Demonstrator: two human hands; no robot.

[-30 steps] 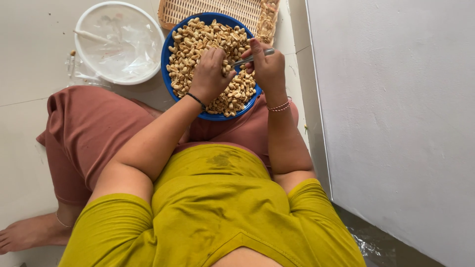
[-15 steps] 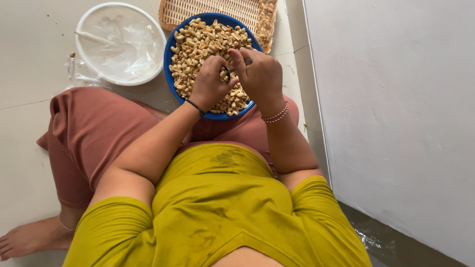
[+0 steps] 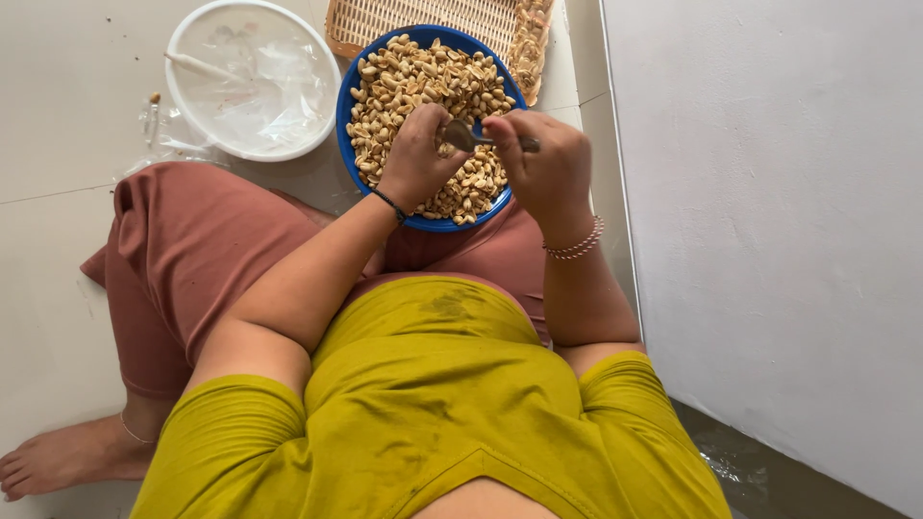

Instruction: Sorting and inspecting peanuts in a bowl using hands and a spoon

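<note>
Blue bowl (image 3: 358, 72) of nuts under both hands, right hand (image 3: 548, 168) holding metal tool (image 3: 471, 139).

Single view only, head-worn camera, so no overlap with any other view. It looks steeply down over the person's own chest and lap from close above; the torso fills the lower half of the frame. View faces forward and down toward the floor (image 3: 58, 115) ahead of the crossed legs. Left hand (image 3: 415, 159) and right hand (image 3: 543, 168) sit upper centre, near, over the blue bowl (image 3: 348, 96). White wall (image 3: 769, 221) runs down the right side, close by.
</note>
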